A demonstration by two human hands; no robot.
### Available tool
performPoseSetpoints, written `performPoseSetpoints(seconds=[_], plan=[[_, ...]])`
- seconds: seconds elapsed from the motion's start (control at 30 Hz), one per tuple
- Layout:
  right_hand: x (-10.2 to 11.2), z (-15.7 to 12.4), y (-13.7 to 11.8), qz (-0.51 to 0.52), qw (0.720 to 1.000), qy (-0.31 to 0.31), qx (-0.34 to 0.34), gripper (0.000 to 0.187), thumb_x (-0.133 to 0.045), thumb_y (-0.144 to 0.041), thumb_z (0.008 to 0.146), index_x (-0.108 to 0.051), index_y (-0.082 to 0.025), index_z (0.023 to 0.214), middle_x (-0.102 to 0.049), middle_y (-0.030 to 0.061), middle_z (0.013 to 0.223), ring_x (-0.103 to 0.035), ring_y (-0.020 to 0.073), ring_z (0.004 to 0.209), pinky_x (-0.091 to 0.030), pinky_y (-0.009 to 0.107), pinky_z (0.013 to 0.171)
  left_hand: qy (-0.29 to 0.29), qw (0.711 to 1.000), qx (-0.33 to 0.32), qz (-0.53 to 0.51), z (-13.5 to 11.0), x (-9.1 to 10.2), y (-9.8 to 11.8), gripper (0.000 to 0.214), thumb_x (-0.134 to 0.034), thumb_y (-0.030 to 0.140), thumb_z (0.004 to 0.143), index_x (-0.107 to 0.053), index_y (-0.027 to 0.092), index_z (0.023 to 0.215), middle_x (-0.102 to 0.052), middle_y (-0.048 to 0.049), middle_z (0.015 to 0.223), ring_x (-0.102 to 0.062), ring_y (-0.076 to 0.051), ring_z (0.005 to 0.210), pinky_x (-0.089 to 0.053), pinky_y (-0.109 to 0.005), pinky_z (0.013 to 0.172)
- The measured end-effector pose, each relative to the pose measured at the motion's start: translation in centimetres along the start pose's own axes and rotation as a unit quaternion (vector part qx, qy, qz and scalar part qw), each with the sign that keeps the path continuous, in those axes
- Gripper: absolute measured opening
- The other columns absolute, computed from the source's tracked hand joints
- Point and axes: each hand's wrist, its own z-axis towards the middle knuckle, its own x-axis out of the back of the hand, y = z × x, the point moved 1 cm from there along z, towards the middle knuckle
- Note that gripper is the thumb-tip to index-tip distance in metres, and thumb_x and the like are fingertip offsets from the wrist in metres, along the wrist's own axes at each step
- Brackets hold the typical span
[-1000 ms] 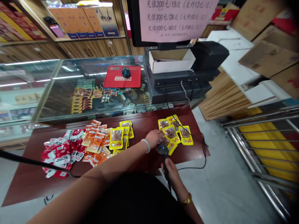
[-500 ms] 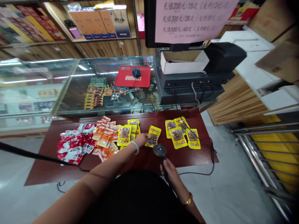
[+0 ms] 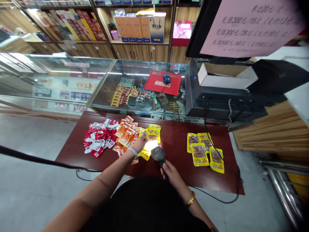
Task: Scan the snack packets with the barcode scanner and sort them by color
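Observation:
My left hand is over the left group of yellow snack packets, its fingers closed at the edge of one of them. Bright light falls on the yellow packets beside these fingers, washing out their print. My right hand grips the handle of a dark barcode scanner, whose head hangs close to the lit packets. Left of them lie orange packets in a heap, partly behind my left hand. Farther left are red and white packets. Several more yellow packets lie apart on the right.
Everything lies on a dark red-brown table. Behind it stands a glass display case with a red mouse pad and mouse on top. A white open box sits on dark equipment. A black cable loops at the right.
My left hand has moved left from the table's middle to the left yellow group, and the single packet there is gone from that spot. The scanner moved left too; its light now shows. The view has shifted left.

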Motion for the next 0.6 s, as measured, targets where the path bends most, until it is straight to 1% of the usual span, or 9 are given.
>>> performPoseSetpoints(seconds=[0.2,0.27,0.33,0.4,0.43,0.47,0.5,0.57,0.6], plan=[[1.3,-0.8,0.6,0.005,0.999,0.03,-0.015,0.06,-0.064,-0.07,0.069,-0.058,-0.018,0.098,-0.05,-0.0059,0.057,-0.042,0.0085,0.045,-0.033,0.02,0.044,-0.041,0.992,-0.008,0.12,1.2,2.8,-2.0,0.033,-0.052,0.048,0.079,-0.06,0.016,0.073,-0.06,-0.0006,0.065,-0.054,-0.015,0.063,-0.041,-0.025,0.061],[2.0,-1.2,0.9,0.018,0.999,0.045,-0.019,0.06,-0.064,-0.07,0.069,-0.057,-0.019,0.099,-0.05,-0.0061,0.057,-0.042,0.0083,0.044,-0.032,0.02,0.044,-0.033,0.988,-0.006,0.153,1.3,3.4,-2.3,0.031,-0.051,0.046,0.081,-0.061,0.016,0.084,-0.062,-0.0015,0.072,-0.057,-0.016,0.066,-0.043,-0.026,0.064],[2.6,-1.5,1.2,0.034,0.998,0.057,-0.019,0.059,-0.064,-0.07,0.069,-0.057,-0.019,0.097,-0.051,-0.0062,0.057,-0.043,0.0078,0.044,-0.032,0.02,0.043,0.026,0.979,-0.016,0.2,1.1,3.7,-1.9,0.033,-0.055,0.041,0.079,-0.06,0.016,0.1,-0.065,-0.0054,0.087,-0.061,-0.019,0.079,-0.046,-0.03,0.073],[3.3,-1.7,1.5,0.051,0.996,0.071,-0.014,0.058,-0.065,-0.071,0.067,-0.056,-0.02,0.093,-0.052,-0.0061,0.057,-0.042,0.0073,0.042,-0.031,0.019,0.042,0.118,0.957,-0.052,0.26,0.6,3.5,-0.6,0.041,-0.058,0.037,0.079,-0.055,0.015,0.113,-0.063,-0.0116,0.104,-0.059,-0.024,0.097,-0.046,-0.036,0.085],[3.6,-1.8,1.6,0.06,0.995,0.08,-0.012,0.058,-0.065,-0.071,0.066,-0.056,-0.02,0.092,-0.052,-0.0061,0.056,-0.042,0.0071,0.042,-0.031,0.019,0.042,0.151,0.943,-0.081,0.284,0.3,3.0,0.3,0.043,-0.057,0.036,0.08,-0.053,0.014,0.117,-0.061,-0.014,0.11,-0.057,-0.026,0.105,-0.044,-0.038,0.091],[4.0,-1.9,1.7,0.069,0.994,0.09,-0.011,0.059,-0.065,-0.072,0.065,-0.055,-0.02,0.091,-0.053,-0.0063,0.055,-0.042,0.007,0.041,-0.03,0.019,0.041,0.167,0.933,-0.111,0.3,0.0,2.2,1.4,0.044,-0.056,0.036,0.081,-0.053,0.014,0.119,-0.06,-0.0152,0.114,-0.055,-0.027,0.11,-0.042,-0.04,0.095],[4.4,-2.1,1.8,0.078,0.992,0.102,-0.011,0.06,-0.066,-0.073,0.064,-0.055,-0.02,0.09,-0.053,-0.0065,0.054,-0.041,0.0069,0.04,-0.03,0.019,0.041,0.166,0.927,-0.138,0.307,-0.2,1.1,2.5,0.042,-0.055,0.035,0.082,-0.053,0.014,0.119,-0.059,-0.0154,0.116,-0.053,-0.028,0.112,-0.041,-0.042,0.097],[5.2,-2.5,2.0,0.096,0.987,0.129,-0.011,0.063,-0.067,-0.074,0.06,-0.055,-0.02,0.091,-0.052,-0.007,0.053,-0.041,0.0068,0.039,-0.029,0.018,0.04,0.115,0.93,-0.181,0.299,-0.4,-2.2,4.8,0.038,-0.054,0.035,0.084,-0.056,0.015,0.117,-0.061,-0.0135,0.114,-0.054,-0.027,0.111,-0.041,-0.041,0.098],[5.7,-2.7,2.1,0.105,0.984,0.142,-0.011,0.065,-0.068,-0.074,0.059,-0.055,-0.02,0.092,-0.052,-0.0073,0.052,-0.041,0.0067,0.039,-0.029,0.018,0.04,0.071,0.935,-0.194,0.288,-0.4,-4.2,5.9,0.035,-0.055,0.034,0.084,-0.058,0.017,0.114,-0.063,-0.0119,0.111,-0.056,-0.026,0.108,-0.042,-0.04,0.097]])
